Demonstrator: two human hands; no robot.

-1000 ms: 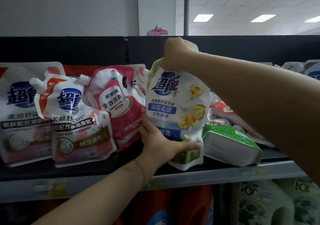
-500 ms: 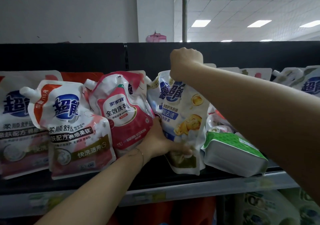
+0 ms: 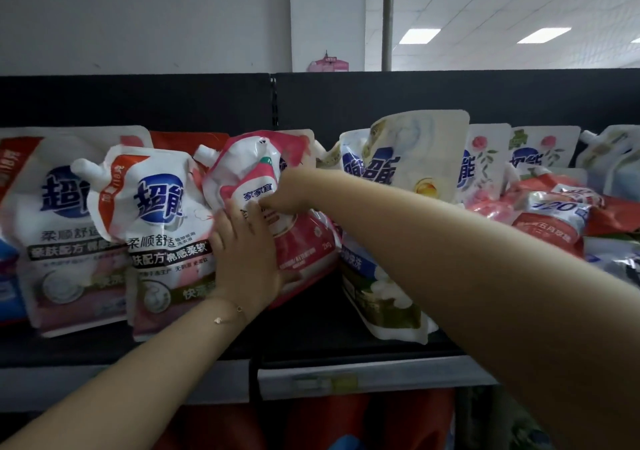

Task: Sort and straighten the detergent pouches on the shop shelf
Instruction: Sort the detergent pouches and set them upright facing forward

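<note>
A pink and white detergent pouch [image 3: 304, 242] stands slumped in the middle of the black shelf [image 3: 311, 332]. My left hand [image 3: 246, 262] lies flat against its lower left front, fingers straight and pointing up. Higher up, my right hand [image 3: 285, 193] reaches across and pinches the pouch's front with curled fingers. Right of it, a white pouch with blue and yellow print [image 3: 374, 290] stands free, leaning back, partly hidden by my right forearm. Two white and pink pouches [image 3: 162, 228] [image 3: 59, 221] stand to the left, the nearer one touching my left hand.
Floral white pouches [image 3: 485, 159] stand at the back right. In front of them lie red pouches [image 3: 554, 217] in a heap. The black back panel [image 3: 173, 103] rises behind the row. A grey price rail [image 3: 346, 380] runs along the shelf front, with red packs below.
Both hands have let go of the blue and yellow pouch, which now stands alone. They moved left onto the pink pouch. The view has shifted right and closer.
</note>
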